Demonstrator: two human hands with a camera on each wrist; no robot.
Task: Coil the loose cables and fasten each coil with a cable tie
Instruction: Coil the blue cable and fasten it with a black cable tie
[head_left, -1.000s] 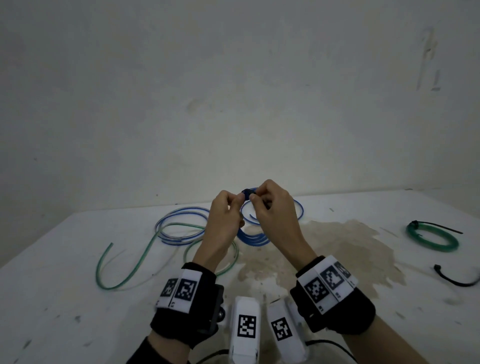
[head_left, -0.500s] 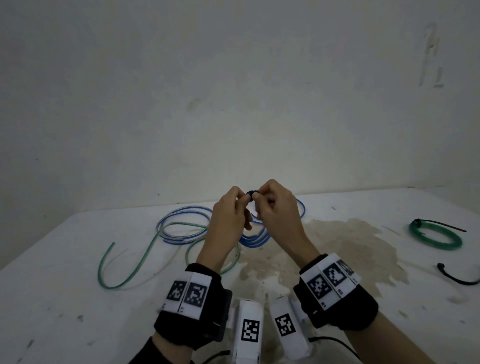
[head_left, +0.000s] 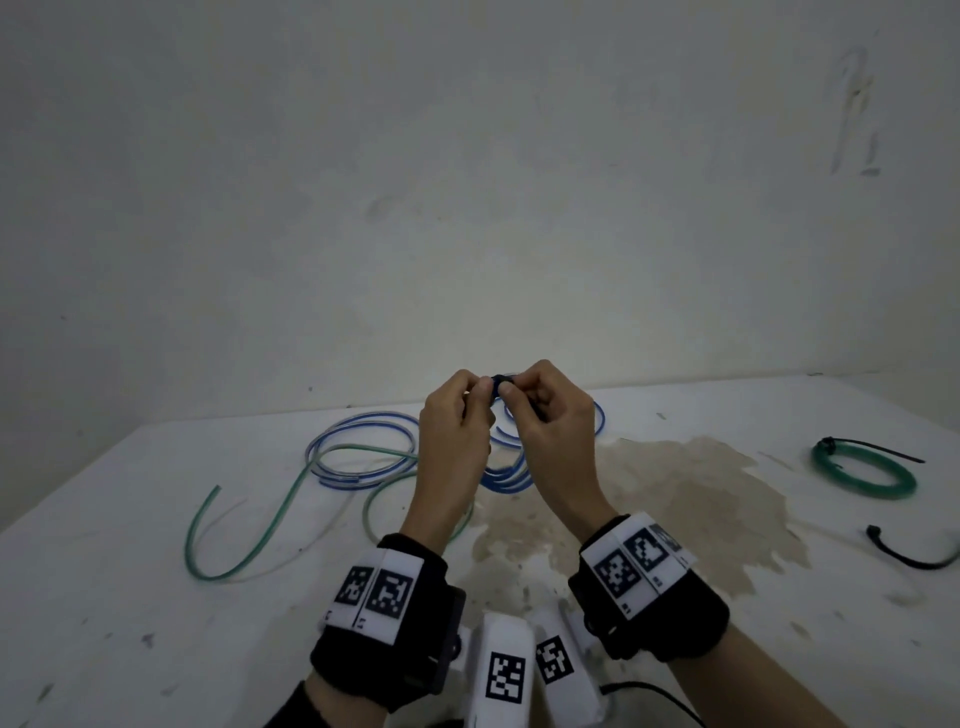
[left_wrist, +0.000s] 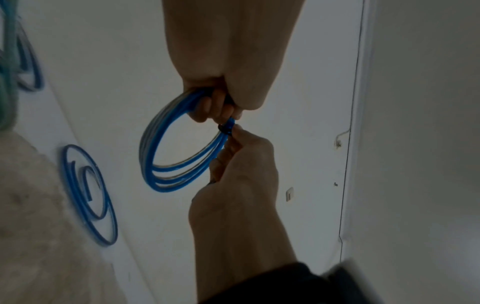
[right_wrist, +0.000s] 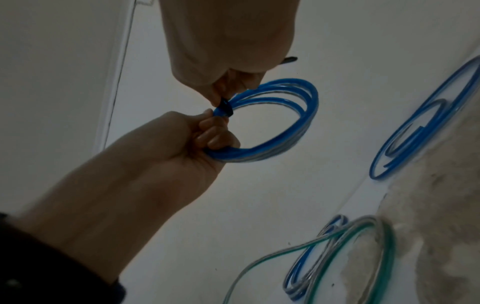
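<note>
My left hand (head_left: 480, 389) grips a small blue cable coil (left_wrist: 155, 148) by its upper part, fingers curled round the strands, above the white table (head_left: 130, 597). A black cable tie (right_wrist: 225, 107) is wrapped round the coil where the two hands meet. My right hand (head_left: 511, 389) pinches that tie (head_left: 500, 382) between thumb and fingertips, and the tie's tail sticks out behind the hand in the right wrist view. The coil's lower arc (head_left: 506, 478) hangs below the hands. How tight the tie sits I cannot tell.
On the table lie a loose green cable (head_left: 291, 493), a loose blue cable (head_left: 363, 431) and another blue spiral (head_left: 601, 415) behind the hands. At the right are a tied green coil (head_left: 862, 473) and a spare black tie (head_left: 909, 556). A brown stain (head_left: 675, 493) covers the middle.
Both hands have drawn closer together at the tie and hardly moved otherwise. The coil stays in the left hand.
</note>
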